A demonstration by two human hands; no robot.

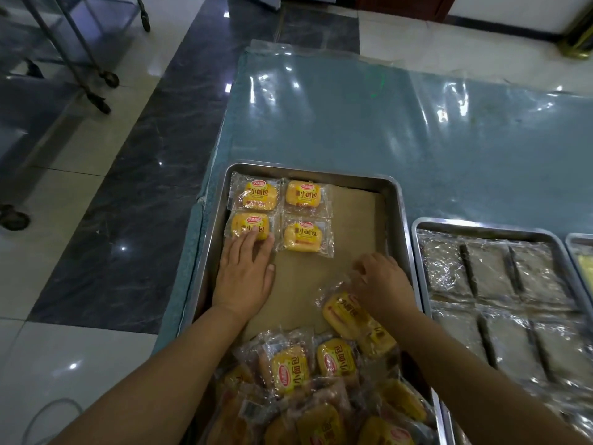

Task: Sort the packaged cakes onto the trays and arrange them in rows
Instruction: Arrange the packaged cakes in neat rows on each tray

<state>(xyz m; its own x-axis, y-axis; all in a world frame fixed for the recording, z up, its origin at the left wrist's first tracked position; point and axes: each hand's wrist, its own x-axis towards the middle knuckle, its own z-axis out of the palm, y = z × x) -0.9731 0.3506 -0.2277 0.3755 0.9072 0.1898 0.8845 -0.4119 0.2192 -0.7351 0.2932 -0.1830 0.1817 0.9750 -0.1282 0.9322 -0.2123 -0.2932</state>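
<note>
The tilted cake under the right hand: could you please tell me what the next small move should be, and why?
Probably lift the tilted cake with the right hand and set it square on the bare paper just this side of the near-right cake, starting a third row. Four cakes sit two by two, and the left hand rests on the near-left cake.

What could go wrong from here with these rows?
The left hand presses flat on the near-left yellow packaged cake; a push could skew it out of line.
The right hand seems to pinch only the clear wrapper of a loose yellow cake; that grip may slip.
The heap of packaged cakes crowds the near end of the metal tray, leaving little room for rows.
</note>
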